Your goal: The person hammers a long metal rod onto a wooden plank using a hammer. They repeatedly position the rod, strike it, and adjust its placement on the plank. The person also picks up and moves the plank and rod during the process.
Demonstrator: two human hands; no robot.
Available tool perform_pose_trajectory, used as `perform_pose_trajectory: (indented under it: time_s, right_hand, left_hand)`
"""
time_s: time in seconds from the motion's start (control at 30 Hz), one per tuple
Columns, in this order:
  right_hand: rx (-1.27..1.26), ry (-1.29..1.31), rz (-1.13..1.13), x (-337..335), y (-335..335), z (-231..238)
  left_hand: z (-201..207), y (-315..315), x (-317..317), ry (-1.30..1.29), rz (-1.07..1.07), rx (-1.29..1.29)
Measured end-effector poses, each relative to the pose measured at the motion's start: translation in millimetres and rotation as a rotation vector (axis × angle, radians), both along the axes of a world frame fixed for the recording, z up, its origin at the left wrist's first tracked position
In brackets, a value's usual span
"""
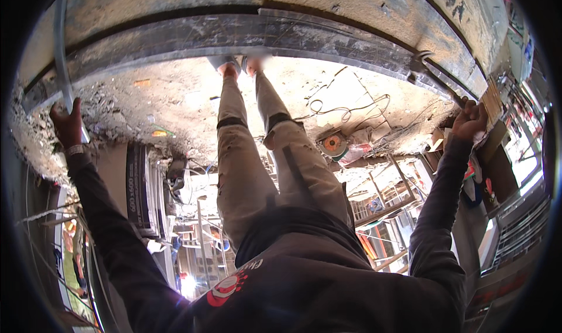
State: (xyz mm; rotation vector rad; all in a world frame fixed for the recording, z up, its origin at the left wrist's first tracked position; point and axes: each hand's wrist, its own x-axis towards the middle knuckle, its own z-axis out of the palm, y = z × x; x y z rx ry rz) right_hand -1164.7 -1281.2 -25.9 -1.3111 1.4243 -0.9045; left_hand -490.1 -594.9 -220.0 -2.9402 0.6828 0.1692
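My right hand (470,122) is closed around the handle end of a claw hammer (434,74). The hammer's head lies over the edge of a long dark metal beam (193,35) that runs across in front of me. On the far left my left hand (68,125) has its thumb and fingers apart. Close to it a narrow grey metal strip (61,52) slants down over the beam's left end and passes behind the fingers. Whether the palm touches the strip is hard to see.
Sandy ground (175,93) with rubble lies below the beam. A thin cable (351,107) loops right of my legs, near an orange-centred disc (332,143). A stack of boxed panels (136,186) stands beside my left arm. Cardboard (493,142) is near my right wrist.
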Motion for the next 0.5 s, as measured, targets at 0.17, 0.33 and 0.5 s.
perform_pose_trajectory:
  time_s: [0.17,0.33,0.5]
  right_hand:
    - [-0.059,0.022,-0.205,-44,-24,-3]
    - [-0.064,-0.085,-0.092,-59,13,-8]
    - [-0.118,-0.185,-0.158,-49,63,-8]
  left_hand:
    - [-31,19,44,0.275,0.083,0.345]
    - [-42,10,50,0.195,-0.081,0.235]
    - [-10,-29,-68,0.052,-0.112,0.113]
